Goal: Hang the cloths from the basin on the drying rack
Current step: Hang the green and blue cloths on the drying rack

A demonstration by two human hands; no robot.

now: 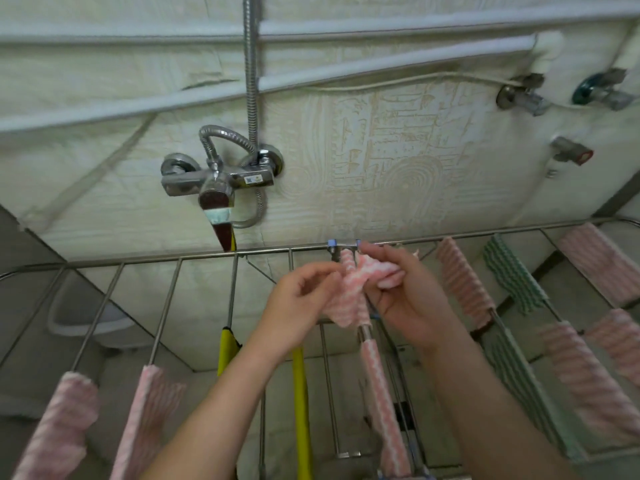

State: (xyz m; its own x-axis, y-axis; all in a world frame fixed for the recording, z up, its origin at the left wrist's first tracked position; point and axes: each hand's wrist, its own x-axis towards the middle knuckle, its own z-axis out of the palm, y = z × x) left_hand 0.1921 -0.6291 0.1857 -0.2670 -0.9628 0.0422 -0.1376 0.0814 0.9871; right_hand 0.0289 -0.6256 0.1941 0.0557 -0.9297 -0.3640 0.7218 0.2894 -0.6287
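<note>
A bunched pink striped cloth (349, 292) is held over a rod of the drying rack (194, 255). It is pinched between the fingers of the left hand (301, 299) and clamped in the closed fingers of the right hand (405, 299).

Rack (194, 257) shiny metal; cloth (349, 292) soft, ribbed.

Two bare forearms enter from six o'clock — no sleeves, watch, bracelet or rings visible. The left hand (300, 301) and right hand (403, 299) are ungloved — fingers slender, nails short and unpainted.
</note>
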